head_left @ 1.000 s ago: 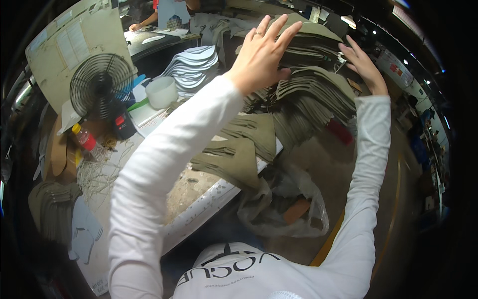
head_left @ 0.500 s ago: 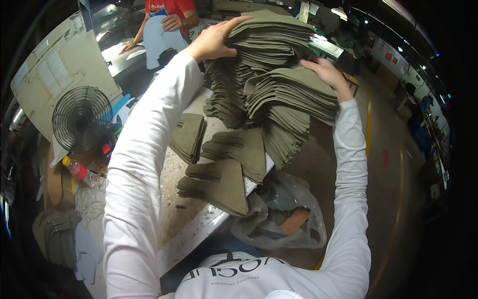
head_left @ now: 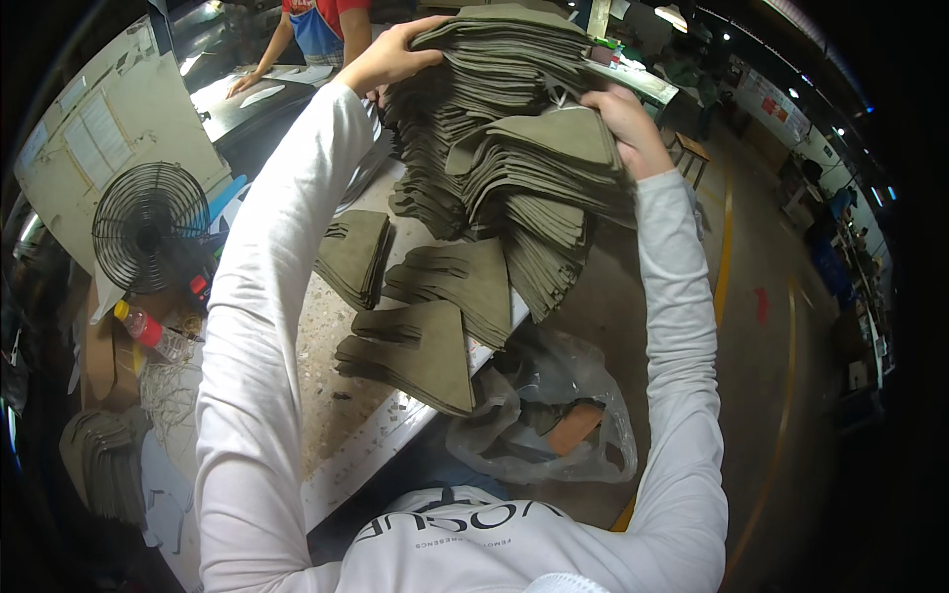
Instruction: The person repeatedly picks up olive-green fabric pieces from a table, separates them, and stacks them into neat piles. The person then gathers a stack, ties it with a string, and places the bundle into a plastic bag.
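A tall, fanned pile of olive-green cut pieces [head_left: 499, 109] stands at the far end of the table, layered in several thick bundles. My left hand [head_left: 393, 61] is closed on the pile's upper left edge, fingers over the top and thumb against the side. At the right edge, my right hand [head_left: 628, 124] grips the pile beside the lower front bundle [head_left: 554, 143]; some of its fingers are hidden. Nearer me lie three smaller stacks of similar slotted pieces: a left stack [head_left: 356, 255], a middle stack [head_left: 460, 282] and a front stack [head_left: 420, 346].
A speckled table [head_left: 331, 415] carries the stacks. A clear plastic bag [head_left: 514, 445] with scraps hangs by its right edge. To the left are a black fan [head_left: 150, 227] and a bottle [head_left: 148, 331]. A person in red [head_left: 336, 25] works at a far table.
My hands and the pile sit slightly further left in view, as does the whole scene. The other person has lowered the pale sheet they held up.
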`<state>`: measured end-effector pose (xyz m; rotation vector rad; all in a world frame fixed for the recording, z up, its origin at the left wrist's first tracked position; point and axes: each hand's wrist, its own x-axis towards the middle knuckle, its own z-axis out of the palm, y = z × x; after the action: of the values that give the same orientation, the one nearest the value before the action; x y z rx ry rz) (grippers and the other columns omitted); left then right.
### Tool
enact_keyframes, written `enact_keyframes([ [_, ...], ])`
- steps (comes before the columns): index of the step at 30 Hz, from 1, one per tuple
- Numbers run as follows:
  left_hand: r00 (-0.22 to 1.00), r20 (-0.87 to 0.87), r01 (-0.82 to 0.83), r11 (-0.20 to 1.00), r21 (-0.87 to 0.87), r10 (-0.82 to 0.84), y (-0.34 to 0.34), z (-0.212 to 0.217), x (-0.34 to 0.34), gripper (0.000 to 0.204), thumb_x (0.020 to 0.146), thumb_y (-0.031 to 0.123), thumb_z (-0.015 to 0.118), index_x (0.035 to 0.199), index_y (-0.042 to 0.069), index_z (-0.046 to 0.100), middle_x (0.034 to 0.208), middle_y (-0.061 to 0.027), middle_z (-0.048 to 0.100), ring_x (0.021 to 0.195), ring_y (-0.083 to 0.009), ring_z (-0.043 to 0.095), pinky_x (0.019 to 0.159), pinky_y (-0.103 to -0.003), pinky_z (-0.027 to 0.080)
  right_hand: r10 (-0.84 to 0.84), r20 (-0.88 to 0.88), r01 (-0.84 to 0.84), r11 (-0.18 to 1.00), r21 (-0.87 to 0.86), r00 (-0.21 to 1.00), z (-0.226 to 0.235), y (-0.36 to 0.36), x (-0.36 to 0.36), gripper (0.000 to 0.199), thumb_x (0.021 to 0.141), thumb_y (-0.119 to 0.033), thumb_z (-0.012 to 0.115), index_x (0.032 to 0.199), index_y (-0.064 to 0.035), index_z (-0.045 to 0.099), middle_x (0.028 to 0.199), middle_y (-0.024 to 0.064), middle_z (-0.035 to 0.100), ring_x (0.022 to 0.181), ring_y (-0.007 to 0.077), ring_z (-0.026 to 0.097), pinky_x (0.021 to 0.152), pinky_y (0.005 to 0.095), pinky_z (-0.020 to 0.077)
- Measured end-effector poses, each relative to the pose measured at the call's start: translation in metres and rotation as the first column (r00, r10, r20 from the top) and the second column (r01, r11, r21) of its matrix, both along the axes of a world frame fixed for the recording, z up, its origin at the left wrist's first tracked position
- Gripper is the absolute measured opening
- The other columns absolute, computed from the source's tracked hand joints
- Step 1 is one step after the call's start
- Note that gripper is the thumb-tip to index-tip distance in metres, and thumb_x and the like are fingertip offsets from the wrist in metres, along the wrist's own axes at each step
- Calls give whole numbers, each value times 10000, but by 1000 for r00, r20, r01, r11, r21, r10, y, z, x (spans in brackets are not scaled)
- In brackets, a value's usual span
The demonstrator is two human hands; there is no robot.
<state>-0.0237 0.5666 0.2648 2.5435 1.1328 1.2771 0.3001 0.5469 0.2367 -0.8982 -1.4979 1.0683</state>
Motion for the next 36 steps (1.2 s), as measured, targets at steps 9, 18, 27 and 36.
enact_keyframes([
  [9,976,199,-88,996,-16,89,13,-29,1,590,803,139,677,1376,135,537,1199,-107,670,1064,-187,630,961,-305,464,-221,455,-75,833,548,863,-32,113,9,272,877,-98,552,1077,52,661,979,108,689,836,175,608,753,305,499],
  [18,999,18,-32,999,-15,32,-22,-13,18,628,761,84,664,1366,162,517,1251,-110,625,1162,-223,584,1005,-333,445,-203,89,132,855,501,975,-17,39,36,327,909,-55,552,1212,20,651,1154,112,691,1061,172,627,953,261,444],
  [27,976,135,190,969,-155,-170,-47,-10,9,766,687,-31,571,1409,83,343,1424,-144,420,1419,-246,290,1148,-353,229,-114,-27,117,938,327,993,-17,-6,55,317,966,-91,540,1263,-48,644,1240,54,647,1182,138,555,1028,273,390],
  [36,925,377,57,998,-7,-50,-185,-37,16,460,917,72,595,1359,34,474,1340,-144,553,1241,-231,543,1054,-318,402,-337,-13,283,768,575,941,-36,-132,90,260,982,-129,558,1186,-10,667,1161,62,681,1061,101,599,903,247,442],
])
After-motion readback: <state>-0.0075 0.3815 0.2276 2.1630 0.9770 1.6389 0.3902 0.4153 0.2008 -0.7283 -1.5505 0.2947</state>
